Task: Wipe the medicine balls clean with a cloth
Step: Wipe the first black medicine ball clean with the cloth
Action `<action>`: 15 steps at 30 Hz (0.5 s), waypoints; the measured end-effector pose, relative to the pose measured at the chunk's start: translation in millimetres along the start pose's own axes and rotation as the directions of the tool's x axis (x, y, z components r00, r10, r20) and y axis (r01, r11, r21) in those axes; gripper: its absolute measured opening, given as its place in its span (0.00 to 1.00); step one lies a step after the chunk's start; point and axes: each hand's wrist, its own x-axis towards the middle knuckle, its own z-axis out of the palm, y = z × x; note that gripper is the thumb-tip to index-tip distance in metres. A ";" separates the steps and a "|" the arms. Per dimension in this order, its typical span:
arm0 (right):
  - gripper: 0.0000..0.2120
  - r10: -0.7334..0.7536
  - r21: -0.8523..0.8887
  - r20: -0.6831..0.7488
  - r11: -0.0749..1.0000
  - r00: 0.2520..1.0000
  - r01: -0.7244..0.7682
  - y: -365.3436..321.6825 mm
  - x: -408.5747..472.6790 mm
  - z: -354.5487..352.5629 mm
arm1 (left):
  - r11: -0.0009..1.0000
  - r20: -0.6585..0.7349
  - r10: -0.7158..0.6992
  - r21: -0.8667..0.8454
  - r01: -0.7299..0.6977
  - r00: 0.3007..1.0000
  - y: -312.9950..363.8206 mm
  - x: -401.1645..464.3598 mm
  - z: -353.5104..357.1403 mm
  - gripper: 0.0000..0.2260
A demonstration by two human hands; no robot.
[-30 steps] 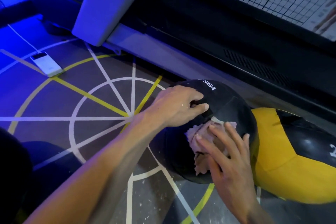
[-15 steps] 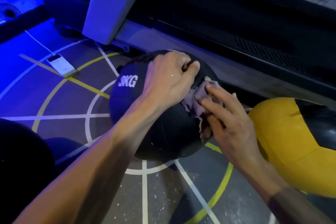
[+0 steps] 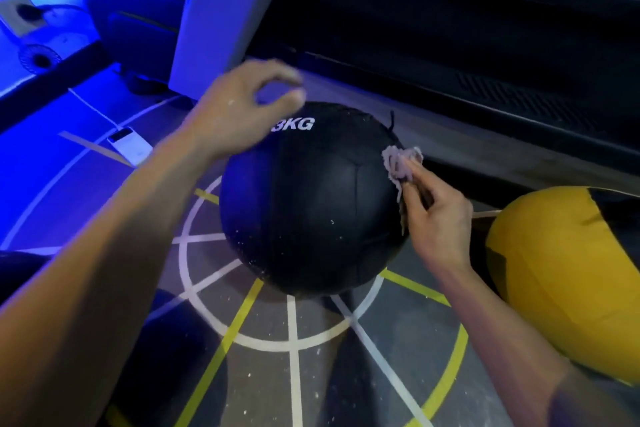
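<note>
On floor: two medicine balls (image 3: 311, 204) (image 3: 568, 274), one cloth (image 3: 398, 163).

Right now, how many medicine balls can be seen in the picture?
2. The black ball marked 3KG sits on the floor markings in the centre, between both hands. The yellow ball lies at the right edge, partly cut off. More may lie outside the frame.

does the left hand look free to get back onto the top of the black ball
Probably yes. The left hand is just above the black ball near its 3KG print, holding nothing, with nothing between them. The right hand holds the cloth against the ball's right side, clear of that spot.
</note>
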 end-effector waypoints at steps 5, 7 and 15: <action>0.14 0.117 0.069 -0.111 0.992 0.987 -0.110 -2.5 22.1 14.1 | 0.952 0.159 -0.189 -0.211 0.220 0.969 -47.8 -42.7 34.4 0.25; 0.11 0.069 0.041 -0.166 0.997 0.984 -0.063 -13.1 21.6 27.3 | 0.952 0.124 -0.199 -0.210 0.221 0.972 -45.7 -40.5 36.4 0.25; 0.14 -0.519 -0.228 0.407 0.739 0.751 0.634 -15.0 -67.5 40.9 | 0.958 0.122 -0.212 -0.169 0.231 0.970 -45.5 -32.8 43.8 0.27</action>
